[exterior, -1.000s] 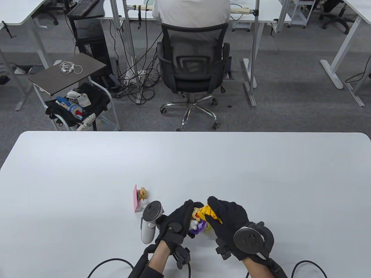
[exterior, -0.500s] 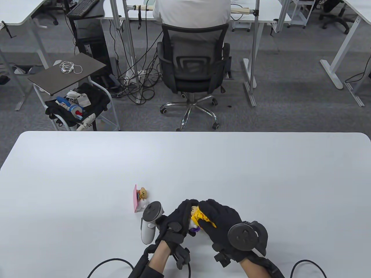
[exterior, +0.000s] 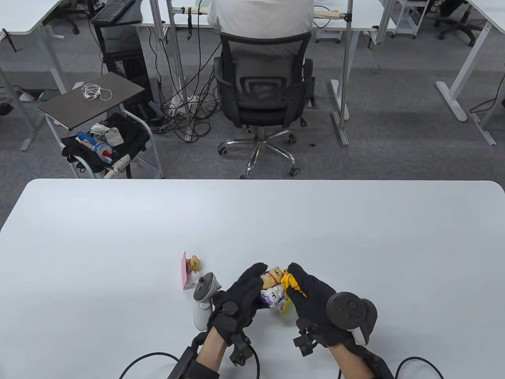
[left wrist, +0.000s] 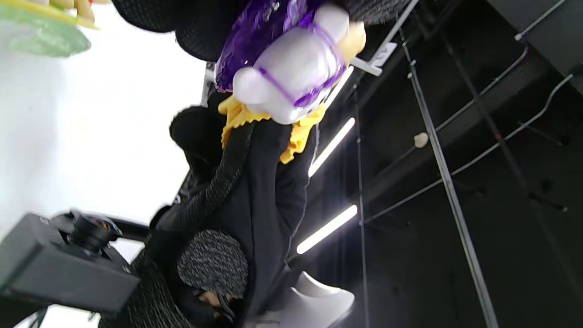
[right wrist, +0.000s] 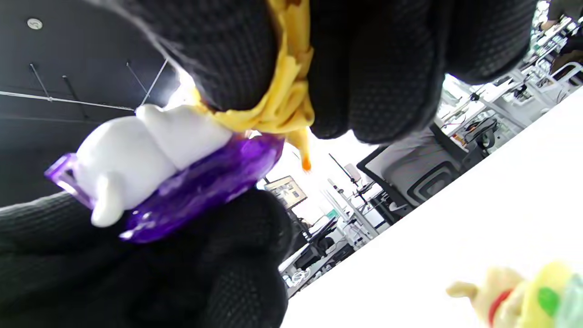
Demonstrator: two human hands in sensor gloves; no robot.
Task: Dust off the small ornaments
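Note:
My left hand (exterior: pixel 240 292) grips a small ornament (exterior: pixel 271 288), a brown bear over a white bear on a purple base, just above the table. It shows white and purple in the left wrist view (left wrist: pixel 291 77) and the right wrist view (right wrist: pixel 150 159). My right hand (exterior: pixel 305 292) pinches a yellow cloth (exterior: pixel 291 282) against the ornament's right side; the cloth also shows in the right wrist view (right wrist: pixel 287 91). A second ornament (exterior: pixel 191 270), a bear against a pink panel, stands on the table left of my left hand.
The white table (exterior: pixel 355 237) stretches wide behind and beside the hands. Another yellow-green figure shows blurred at the corner of the right wrist view (right wrist: pixel 524 296). Beyond the far edge stand an office chair (exterior: pixel 262 98) and a cart (exterior: pixel 102 126).
The ornament has turned in my left hand, so both bears now show. My right hand with the cloth has slid off its top to its right side.

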